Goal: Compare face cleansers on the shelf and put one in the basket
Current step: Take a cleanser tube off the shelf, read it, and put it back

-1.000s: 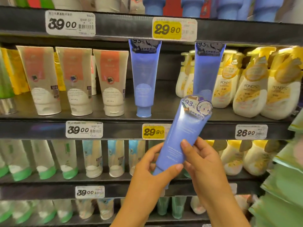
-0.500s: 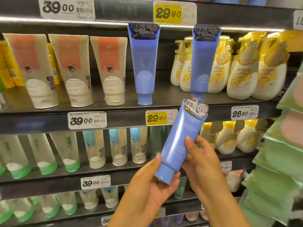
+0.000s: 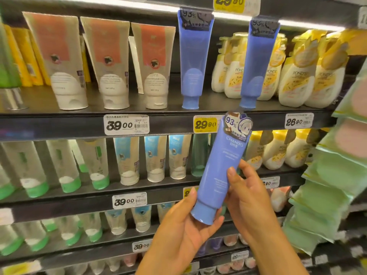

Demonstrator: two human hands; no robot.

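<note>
While held by both hands, blue tube tilted.

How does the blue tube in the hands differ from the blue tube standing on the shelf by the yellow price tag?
The held blue tube leans with its top to the right; the shelf blue tube stands upright on its cap. The held one is gripped by the left hand and right hand; the shelf one is untouched. Both share the blue colour, a 93% sticker on top and the cap pointing down.
</note>
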